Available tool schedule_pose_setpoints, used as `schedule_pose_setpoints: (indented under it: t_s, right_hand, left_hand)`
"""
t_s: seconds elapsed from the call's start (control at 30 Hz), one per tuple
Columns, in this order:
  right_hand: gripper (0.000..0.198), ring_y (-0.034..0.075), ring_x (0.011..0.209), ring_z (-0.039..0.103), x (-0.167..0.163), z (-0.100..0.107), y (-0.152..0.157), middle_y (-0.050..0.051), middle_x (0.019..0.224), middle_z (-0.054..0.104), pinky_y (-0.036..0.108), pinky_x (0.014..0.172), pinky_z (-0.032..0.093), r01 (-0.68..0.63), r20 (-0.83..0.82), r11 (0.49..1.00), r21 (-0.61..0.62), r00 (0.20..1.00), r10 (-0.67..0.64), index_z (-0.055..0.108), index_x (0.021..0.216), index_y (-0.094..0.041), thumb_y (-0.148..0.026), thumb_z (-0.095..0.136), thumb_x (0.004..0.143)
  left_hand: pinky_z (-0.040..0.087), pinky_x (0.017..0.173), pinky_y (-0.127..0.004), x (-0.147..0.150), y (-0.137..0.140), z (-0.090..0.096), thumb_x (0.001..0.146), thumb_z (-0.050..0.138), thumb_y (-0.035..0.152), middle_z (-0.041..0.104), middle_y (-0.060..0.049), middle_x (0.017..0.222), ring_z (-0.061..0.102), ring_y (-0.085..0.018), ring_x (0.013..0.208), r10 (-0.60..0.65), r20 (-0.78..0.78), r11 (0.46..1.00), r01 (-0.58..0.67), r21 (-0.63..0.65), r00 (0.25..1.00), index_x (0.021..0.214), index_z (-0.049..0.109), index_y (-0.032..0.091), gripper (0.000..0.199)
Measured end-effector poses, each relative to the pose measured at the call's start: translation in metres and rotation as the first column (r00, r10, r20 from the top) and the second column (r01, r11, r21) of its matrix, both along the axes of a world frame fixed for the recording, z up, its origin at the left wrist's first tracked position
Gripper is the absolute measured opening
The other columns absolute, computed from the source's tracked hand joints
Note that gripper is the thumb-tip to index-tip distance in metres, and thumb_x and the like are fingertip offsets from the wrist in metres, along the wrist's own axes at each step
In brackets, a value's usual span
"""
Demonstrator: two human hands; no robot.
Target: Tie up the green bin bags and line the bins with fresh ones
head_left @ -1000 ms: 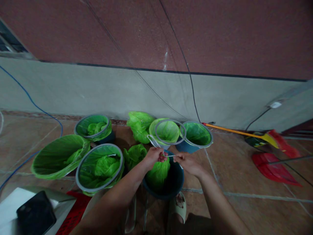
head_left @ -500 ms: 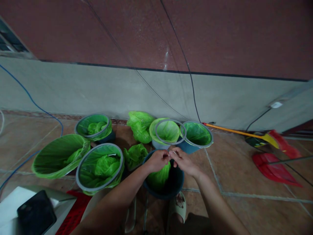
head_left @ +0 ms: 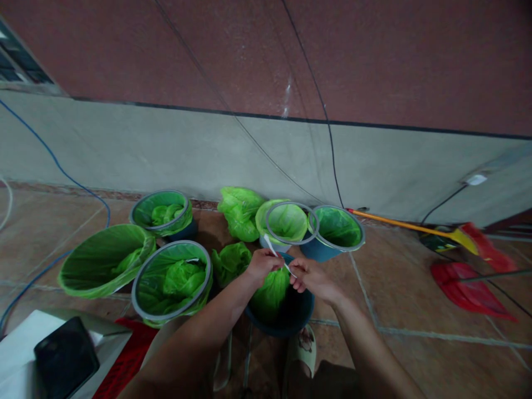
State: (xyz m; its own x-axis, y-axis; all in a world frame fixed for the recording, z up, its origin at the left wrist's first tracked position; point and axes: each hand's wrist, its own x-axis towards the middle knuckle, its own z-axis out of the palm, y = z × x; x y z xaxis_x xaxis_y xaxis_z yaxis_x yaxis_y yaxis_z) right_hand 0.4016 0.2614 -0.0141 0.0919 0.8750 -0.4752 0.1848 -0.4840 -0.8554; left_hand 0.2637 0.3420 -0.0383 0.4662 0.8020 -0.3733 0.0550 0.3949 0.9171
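Brown tiles (head_left: 415, 310) are topped by a near bucket (head_left: 300, 310); above its green bag (head_left: 269, 296), a white strip (head_left: 271, 245) is finger-pinched by left hand (head_left: 262, 265) and right hand (head_left: 311, 277).

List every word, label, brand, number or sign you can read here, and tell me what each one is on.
None can be read.
Red surface, lower left: dark marks, too blurred to tell whether they are letters.
White strip at the left hand and right hand: too small to make out any print.
Dark flat object, lower left: no lettering visible.
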Motion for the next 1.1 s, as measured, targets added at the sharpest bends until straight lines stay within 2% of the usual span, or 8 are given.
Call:
schedule_pose_setpoints:
  t_s: [0.1,0.2,0.37,0.5,0.6,0.73,0.9,1.1]
  right_hand:
    - [0.01,0.007,0.044,0.05,0.0,-0.004,-0.001,-0.004,0.056,0.055,0.016,0.043,0.038,0.022,0.092,0.998,-0.066,0.996,-0.016,0.055,0.078,-0.018,-0.024,0.052,0.085]
    - [0.008,0.007,0.045,0.051,0.003,-0.004,-0.002,-0.004,0.057,0.055,0.016,0.04,0.036,0.011,0.22,0.994,-0.109,0.975,0.014,0.057,0.078,-0.018,-0.02,0.051,0.083]
    - [0.013,0.008,0.046,0.054,0.005,-0.01,-0.001,-0.002,0.063,0.058,0.017,0.037,0.036,-0.071,0.312,0.991,-0.112,0.945,0.103,0.058,0.081,-0.018,-0.022,0.048,0.086]
    - [0.02,0.01,0.046,0.056,0.002,-0.012,0.0,-0.002,0.064,0.056,0.017,0.037,0.038,-0.083,0.308,0.991,-0.106,0.945,0.112,0.059,0.096,-0.018,-0.025,0.042,0.091]
    - [0.024,0.009,0.046,0.056,-0.001,-0.009,0.0,-0.002,0.065,0.055,0.017,0.038,0.039,-0.08,0.298,0.994,-0.076,0.949,0.099,0.059,0.1,-0.018,-0.023,0.037,0.092]
    - [0.022,0.008,0.049,0.053,-0.001,-0.003,0.0,-0.003,0.06,0.053,0.016,0.042,0.037,-0.081,0.201,0.997,-0.014,0.976,0.082,0.062,0.088,-0.017,-0.025,0.041,0.089]
    - [0.022,0.008,0.048,0.046,0.008,-0.002,0.001,-0.003,0.058,0.053,0.018,0.045,0.034,-0.033,0.118,0.997,0.063,0.993,0.025,0.066,0.08,-0.016,-0.035,0.054,0.078]
    - [0.031,0.009,0.051,0.044,0.014,-0.014,0.003,-0.001,0.06,0.056,0.022,0.051,0.033,-0.077,0.242,0.979,0.19,0.97,0.029,0.069,0.077,-0.015,-0.041,0.052,0.077]
  left_hand:
    - [0.041,0.06,-0.022,-0.001,0.001,-0.003,0.057,0.067,0.009,0.058,0.004,0.056,0.051,-0.009,0.056,-0.078,-0.073,0.969,0.093,0.228,0.994,0.06,0.062,0.014,0.008]
    - [0.042,0.063,-0.022,-0.001,0.0,-0.006,0.063,0.062,0.011,0.062,0.003,0.064,0.054,-0.01,0.063,-0.156,-0.184,0.882,0.22,0.416,0.971,0.066,0.065,0.014,0.005]
    - [0.045,0.064,-0.023,-0.001,-0.007,-0.003,0.072,0.052,0.008,0.064,-0.001,0.07,0.054,-0.011,0.06,-0.141,-0.303,0.78,0.294,0.552,0.942,0.084,0.07,0.013,0.023]
    - [0.048,0.077,-0.027,-0.001,-0.014,0.004,0.076,0.048,0.006,0.069,-0.005,0.086,0.062,-0.016,0.076,-0.105,-0.413,0.664,0.373,0.648,0.905,0.091,0.07,0.016,0.028]
    - [0.048,0.085,-0.028,0.0,-0.018,0.007,0.08,0.046,0.006,0.069,-0.006,0.093,0.064,-0.017,0.086,-0.102,-0.418,0.627,0.384,0.677,0.903,0.093,0.068,0.017,0.027]
    - [0.05,0.085,-0.028,0.001,-0.02,0.006,0.08,0.049,0.008,0.069,-0.007,0.097,0.064,-0.016,0.086,-0.056,-0.371,0.658,0.314,0.685,0.927,0.099,0.065,0.016,0.026]
    - [0.05,0.07,-0.023,0.001,-0.013,0.0,0.076,0.055,0.012,0.067,-0.002,0.08,0.06,-0.012,0.069,-0.073,-0.32,0.759,0.261,0.597,0.945,0.089,0.066,0.015,0.017]
    - [0.045,0.057,-0.018,0.0,-0.007,-0.002,0.074,0.059,0.015,0.066,0.002,0.068,0.056,-0.01,0.059,-0.172,-0.24,0.85,0.267,0.454,0.955,0.08,0.069,0.014,0.011]
